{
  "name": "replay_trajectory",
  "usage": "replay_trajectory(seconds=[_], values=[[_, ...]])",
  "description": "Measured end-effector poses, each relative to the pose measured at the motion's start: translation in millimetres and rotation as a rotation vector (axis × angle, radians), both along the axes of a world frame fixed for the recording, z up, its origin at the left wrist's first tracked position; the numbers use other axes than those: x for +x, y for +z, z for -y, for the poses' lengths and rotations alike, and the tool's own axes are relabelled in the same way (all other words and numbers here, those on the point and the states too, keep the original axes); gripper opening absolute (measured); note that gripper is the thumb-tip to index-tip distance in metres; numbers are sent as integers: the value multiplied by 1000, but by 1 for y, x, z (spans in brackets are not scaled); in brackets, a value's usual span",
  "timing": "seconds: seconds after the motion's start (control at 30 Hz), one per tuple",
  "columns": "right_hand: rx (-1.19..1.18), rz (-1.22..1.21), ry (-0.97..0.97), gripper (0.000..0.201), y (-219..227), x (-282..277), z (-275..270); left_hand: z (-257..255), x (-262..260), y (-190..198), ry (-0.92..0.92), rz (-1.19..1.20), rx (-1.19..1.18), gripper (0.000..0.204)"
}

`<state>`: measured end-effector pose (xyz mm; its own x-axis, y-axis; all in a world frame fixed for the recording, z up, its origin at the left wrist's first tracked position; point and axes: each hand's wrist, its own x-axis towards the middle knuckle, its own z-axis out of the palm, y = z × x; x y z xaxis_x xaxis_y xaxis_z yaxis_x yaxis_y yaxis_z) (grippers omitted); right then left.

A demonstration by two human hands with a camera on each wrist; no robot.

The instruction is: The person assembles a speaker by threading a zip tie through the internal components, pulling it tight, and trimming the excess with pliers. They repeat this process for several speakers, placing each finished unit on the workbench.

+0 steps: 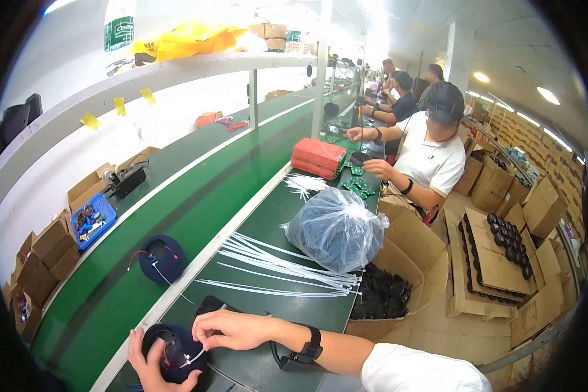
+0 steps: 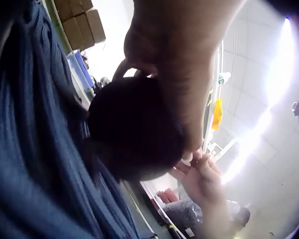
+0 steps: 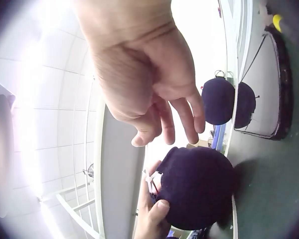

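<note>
Your left hand (image 1: 155, 374) grips the dark blue ball (image 3: 197, 189) beside the bench's white rail (image 1: 260, 201). Your right hand (image 1: 232, 330) hovers near the ball's white tie (image 1: 193, 359); whether it pinches that, I cannot tell.

A dark blue rounded shell (image 3: 197, 189) is held opening-up at the counter's (image 1: 274, 307) edge, red wiring (image 1: 166, 359) and a white cable tie (image 1: 193, 359) exposed.

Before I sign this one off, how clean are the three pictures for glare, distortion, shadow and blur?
Head: strong fisheye, bowing the shelf, with black corners and a washed-out top; left wrist: softest overall, the round shell sinking to near-black while the ceiling light flares white; right wrist: glare bleaches the left side, and a shadow darkens the tabletop beside the shell.
</note>
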<state>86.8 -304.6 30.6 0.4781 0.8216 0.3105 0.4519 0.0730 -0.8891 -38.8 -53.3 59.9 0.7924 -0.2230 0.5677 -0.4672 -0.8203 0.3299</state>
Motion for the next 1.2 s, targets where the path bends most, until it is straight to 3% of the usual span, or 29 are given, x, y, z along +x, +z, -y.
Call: replay_trajectory(seconds=[0.07, 0.1, 0.2, 0.3, 0.33, 0.4, 0.43, 0.47, 0.53, 0.6, 0.67, 0.73, 0.77, 0.87, 1.1, 1.2], values=[[-61, -31, 26, 20, -1, -5, -4, -1, 2, -6, -145, 111, 94, 63], [3, -19, 34, 19, -6, -7, -6, 5, 0, -12, -177, 115, 52, 38], [46, 116, 68, 15, -10, -5, -7, 8, 1, -26, -168, 156, -1, 31], [-12, 81, 93, 14, -3, -3, -1, 9, 2, -28, -107, 228, -46, 28], [-2, 111, 121, 15, -4, 1, 4, 2, 9, -50, -94, 240, -40, 26], [-42, 98, 106, 17, -5, 5, 10, 5, 7, -48, -48, 167, -1, 28], [-18, 87, 100, 15, -7, 7, 11, 4, 6, -41, -56, 175, 11, 37], [-63, -49, 29, 10, -1, 6, 14, 4, 4, -27, -18, 157, 50, 72], [78, -286, -146, 14, -6, 7, 13, 0, 2, -4, 119, 29, -34, 119], [42, -315, -278, 15, -6, 13, 17, -18, 3, -9, 181, -217, -104, 146], [-132, -246, -298, 38, -12, 10, 10, -33, 6, -24, 76, -355, -223, 149], [-146, -169, -192, 77, -8, -6, -6, -37, 9, -36, -26, -417, -337, 149], [-192, -44, -97, 106, -8, -10, -13, -39, 11, -43, -68, -413, -406, 149], [-236, 52, -96, 135, -13, -18, -30, -37, 15, -52, -176, -447, -454, 148], [-312, 38, -116, 147, -18, -22, -34, -40, 16, -67, -211, -382, -459, 147], [-327, 11, -106, 142, -15, -22, -34, -41, 16, -68, -200, -379, -448, 147]])
